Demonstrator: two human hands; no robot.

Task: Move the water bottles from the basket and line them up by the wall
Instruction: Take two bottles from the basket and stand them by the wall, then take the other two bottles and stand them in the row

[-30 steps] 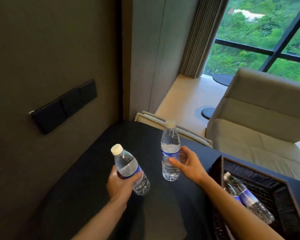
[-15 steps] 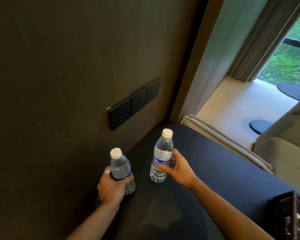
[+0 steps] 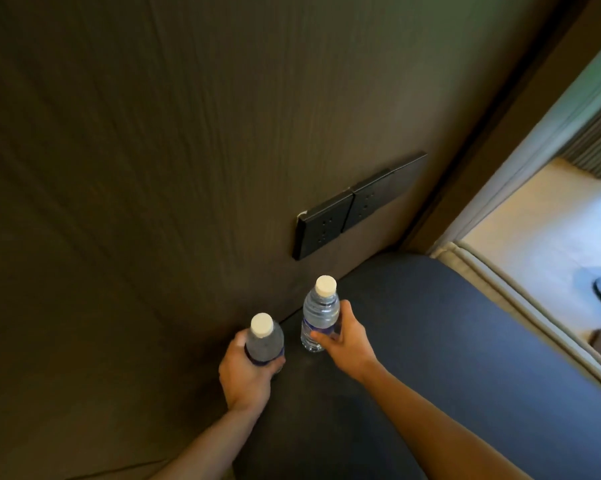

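Placing step: each hand holds one bottle at the wall (image 3: 153, 168) edge of the desk (image 3: 448, 341). Set both bases flat, close against the wall, small gap between them, then let go without nudging; the tall narrow shape likely tips easily.

Left hand (image 3: 245, 368) wrapped around the lower body of the left bottle (image 3: 264, 337), upright, seemingly just beside the wall; base hidden, contact unclear. Right hand (image 3: 345, 337) pinches the right bottle (image 3: 319, 313) at its label, thumb in front, fingers behind, base at or near the desk. Both forearms reach in from below. Basket not in view.
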